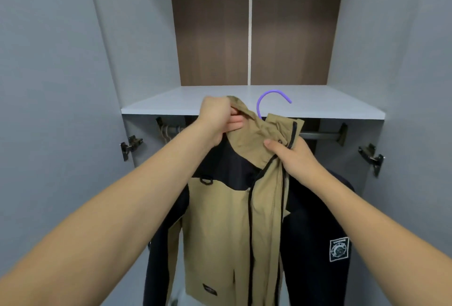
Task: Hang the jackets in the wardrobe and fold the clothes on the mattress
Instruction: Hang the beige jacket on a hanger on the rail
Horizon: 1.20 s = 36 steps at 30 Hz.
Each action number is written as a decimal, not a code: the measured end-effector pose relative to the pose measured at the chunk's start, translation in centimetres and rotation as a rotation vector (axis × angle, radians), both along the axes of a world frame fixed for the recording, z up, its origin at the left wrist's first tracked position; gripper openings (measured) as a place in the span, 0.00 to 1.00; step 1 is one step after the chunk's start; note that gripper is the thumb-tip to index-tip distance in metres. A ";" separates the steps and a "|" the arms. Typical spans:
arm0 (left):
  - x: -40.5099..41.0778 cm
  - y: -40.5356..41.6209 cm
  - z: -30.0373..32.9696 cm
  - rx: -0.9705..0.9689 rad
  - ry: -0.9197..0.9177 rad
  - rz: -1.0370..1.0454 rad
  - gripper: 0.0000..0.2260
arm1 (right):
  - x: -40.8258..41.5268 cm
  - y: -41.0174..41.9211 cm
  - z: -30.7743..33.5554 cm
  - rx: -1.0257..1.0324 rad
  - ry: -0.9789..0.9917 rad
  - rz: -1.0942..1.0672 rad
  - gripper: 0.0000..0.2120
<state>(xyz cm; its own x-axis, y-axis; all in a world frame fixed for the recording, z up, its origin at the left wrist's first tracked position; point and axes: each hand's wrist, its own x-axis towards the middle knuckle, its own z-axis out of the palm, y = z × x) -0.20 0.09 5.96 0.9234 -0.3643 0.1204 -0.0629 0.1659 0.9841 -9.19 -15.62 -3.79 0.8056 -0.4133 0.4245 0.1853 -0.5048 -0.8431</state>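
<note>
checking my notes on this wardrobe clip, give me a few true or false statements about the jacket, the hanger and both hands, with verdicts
1. Both hands grip the tan and black jacket near its collar. True: the left hand holds the collar and the right hand pinches the front edge.
2. The purple hanger hook is already over the wardrobe rail. False: the hook stands above the rail, in front of the shelf, not hooked on.
3. The wardrobe doors are closed. False: both stand open, hinges showing.
4. A dark jacket with a white square patch hangs at the right. True.
5. The shelf holds folded clothes. False: none show on it.
</note>
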 end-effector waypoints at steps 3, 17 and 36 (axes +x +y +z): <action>-2.2 1.7 -7.7 0.185 -0.625 0.148 0.08 | 0.8 0.5 -0.1 0.008 0.011 -0.027 0.22; 6.3 7.3 -14.7 1.023 -1.044 0.321 0.12 | 2.8 1.2 -3.6 0.162 -0.015 0.075 0.08; 18.5 3.2 -19.3 1.087 -0.340 0.251 0.13 | 23.9 -1.0 -9.7 -0.173 0.379 -0.126 0.16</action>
<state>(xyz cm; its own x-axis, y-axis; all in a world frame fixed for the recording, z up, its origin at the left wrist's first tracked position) 18.27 3.32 -13.33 0.9645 -0.2392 0.1120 -0.2617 -0.8090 0.5263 14.75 -16.58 -13.51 0.8659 -0.4670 0.1795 -0.1934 -0.6433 -0.7408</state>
